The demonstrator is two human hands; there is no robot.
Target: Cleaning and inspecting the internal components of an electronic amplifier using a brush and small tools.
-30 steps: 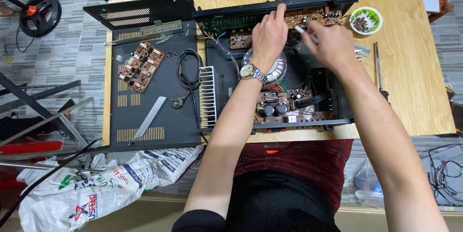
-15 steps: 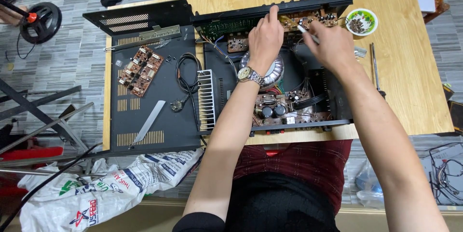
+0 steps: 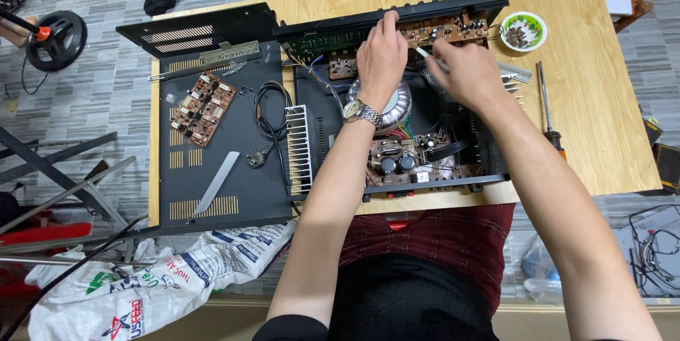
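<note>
- While the opened amplifier chassis (image 3: 397, 135) lies on the wooden desk (image 3: 602, 114), the left hand (image 3: 380, 58) rests fingers curled on its front circuit board (image 3: 439, 29).
- Right hand (image 3: 467, 72), beside the left over the chassis, pinches a thin white-tipped tool (image 3: 428, 56) in narrow fingers.
- Left of the chassis lies its black cover (image 3: 219, 171); right, a screwdriver (image 3: 547, 111).

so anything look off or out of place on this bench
Nothing is spilled or visibly broken. The amplifier chassis is opened up: its black cover lies flat alongside, with a loose circuit board resting on it. Both hands, left hand and right hand, work at the rear board.
</note>
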